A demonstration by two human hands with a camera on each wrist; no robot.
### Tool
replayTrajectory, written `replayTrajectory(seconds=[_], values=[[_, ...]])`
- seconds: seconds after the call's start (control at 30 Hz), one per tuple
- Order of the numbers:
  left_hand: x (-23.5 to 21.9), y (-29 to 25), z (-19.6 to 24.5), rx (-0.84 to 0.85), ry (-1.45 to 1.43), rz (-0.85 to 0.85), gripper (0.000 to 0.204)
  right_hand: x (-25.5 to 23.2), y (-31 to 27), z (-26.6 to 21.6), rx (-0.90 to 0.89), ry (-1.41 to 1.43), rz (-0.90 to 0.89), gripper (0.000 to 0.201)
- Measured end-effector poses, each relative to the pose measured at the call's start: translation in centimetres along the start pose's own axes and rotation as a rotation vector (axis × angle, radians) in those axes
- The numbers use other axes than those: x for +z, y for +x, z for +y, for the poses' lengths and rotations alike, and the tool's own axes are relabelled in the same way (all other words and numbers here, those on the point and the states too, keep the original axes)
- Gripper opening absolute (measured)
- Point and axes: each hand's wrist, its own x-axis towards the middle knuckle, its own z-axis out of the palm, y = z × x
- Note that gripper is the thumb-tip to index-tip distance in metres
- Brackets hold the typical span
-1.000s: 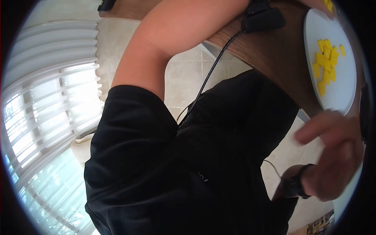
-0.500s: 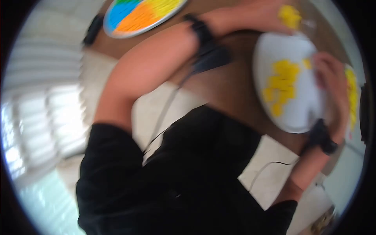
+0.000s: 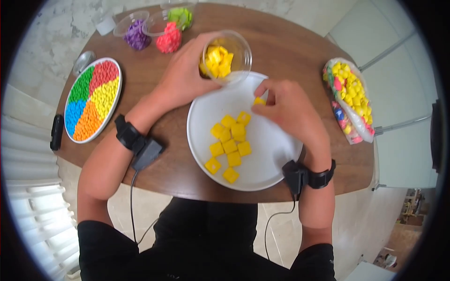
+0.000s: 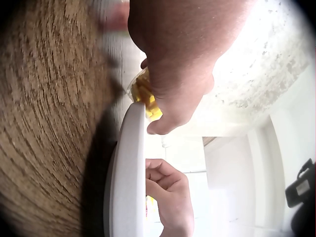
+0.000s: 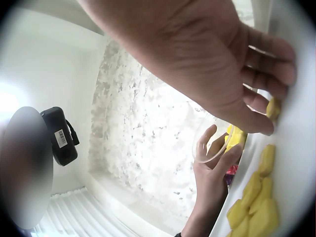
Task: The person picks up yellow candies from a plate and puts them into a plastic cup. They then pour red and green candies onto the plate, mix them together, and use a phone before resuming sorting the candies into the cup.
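My left hand (image 3: 183,75) grips a clear plastic cup (image 3: 242,52) tilted at the far rim of a white plate (image 3: 274,152). Inside the cup are several bright yellow pieces (image 3: 219,61). Over the plate's far right part, the thumb and fingers of my right hand (image 3: 293,110) pinch a small yellow square piece (image 3: 259,101). More flat yellow squares (image 3: 229,146) lie grouped on the plate's left half, near my side. In the right wrist view, the pinched yellow piece (image 5: 273,108) is close to the plate's surface, just beyond the thumb tip.
An oval plate (image 3: 118,89) of small pieces sorted by colour stands at the left. Behind my left hand are clear cups with purple (image 3: 137,36), pink (image 3: 169,38) and green (image 3: 182,18) pieces. A plastic bag (image 3: 361,122) of yellow and pink pieces lies at the right.
The head view has swung round to face the table. My right hand has moved in over the plate and now pinches a yellow square. The left hand still holds the cup at the far rim.
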Motion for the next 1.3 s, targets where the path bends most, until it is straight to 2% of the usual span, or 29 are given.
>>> replayTrajectory(seconds=[0.07, 0.2, 0.27, 0.3, 0.37, 0.47, 0.6, 0.67, 0.7, 0.73, 0.83, 0.9, 0.93, 1.0, 1.03, 1.1, 1.13, 1.2, 1.3], values=[[0.1, 0.0, 0.2, -0.009, 0.010, 0.000, 0.084, -0.2, 0.1, -0.3, 0.081, 0.047, -0.074, 0.026], [-0.4, 0.0, 1.1, -0.053, 0.077, -0.037, 0.084, 0.0, 0.4, -0.8, 0.140, 0.057, -0.057, 0.024], [-0.5, -0.3, 1.0, -0.049, 0.074, -0.039, 0.084, 0.5, 0.5, -0.1, 0.010, 0.130, 0.092, 0.020], [-0.3, -0.1, 0.9, -0.043, 0.068, -0.035, 0.083, 0.6, 0.7, 0.1, 0.028, 0.109, 0.112, 0.020], [-0.2, -0.1, 0.8, -0.033, 0.031, -0.047, 0.082, 0.7, 0.7, 0.0, -0.048, 0.199, 0.177, 0.017], [0.2, 0.2, 1.3, -0.023, 0.016, -0.049, 0.083, 0.2, 0.7, -1.1, 0.048, 0.309, 0.142, 0.026], [-0.2, 0.1, 1.1, 0.018, 0.062, -0.026, 0.084, 0.7, 0.9, -1.1, 0.002, 0.279, 0.101, 0.022], [-0.3, 0.1, 1.5, 0.016, 0.079, -0.018, 0.084, 1.9, 1.2, -1.0, -0.010, 0.727, 0.224, 0.020], [-0.3, 0.1, 1.5, 0.043, 0.065, -0.018, 0.085, 2.3, 1.4, -2.2, -0.019, 0.743, 0.202, 0.020], [-0.2, 0.1, 1.3, 0.049, 0.058, -0.013, 0.085, 2.1, 1.6, -3.8, -0.021, 0.932, 0.324, 0.021], [-0.2, 0.0, 1.2, -0.008, 0.051, -0.033, 0.086, 1.3, 1.2, -4.2, -0.008, 1.034, 0.411, 0.019], [-0.1, 0.1, 1.1, -0.016, 0.060, -0.028, 0.085, 1.1, 0.9, -3.0, 0.018, 0.722, 0.286, 0.015], [-0.1, 0.0, 1.0, -0.024, 0.076, -0.025, 0.085, 1.0, 0.8, -2.5, 0.025, 0.725, 0.279, 0.015], [0.0, 0.0, 0.7, -0.033, 0.044, -0.022, 0.086, 0.7, 0.8, -1.5, 0.121, 0.539, 0.118, 0.015], [0.1, 0.1, 0.5, -0.031, 0.013, -0.014, 0.087, 0.7, 0.7, -1.2, 0.124, 0.540, 0.113, 0.015], [0.1, 0.0, 0.5, -0.033, 0.016, -0.021, 0.087, 0.5, 0.5, -1.0, 0.081, 0.342, -0.009, 0.020], [0.1, 0.1, 0.5, -0.031, 0.020, -0.026, 0.087, 0.4, 0.4, -1.1, 0.082, 0.343, -0.009, 0.020], [0.0, 0.1, 0.6, -0.027, 0.040, -0.023, 0.086, 0.2, -0.1, -1.6, -0.007, 0.266, -0.134, 0.025], [0.0, 0.0, 0.8, -0.031, 0.058, -0.024, 0.086, 0.1, -0.5, -2.2, 0.007, 0.186, -0.230, 0.026]])
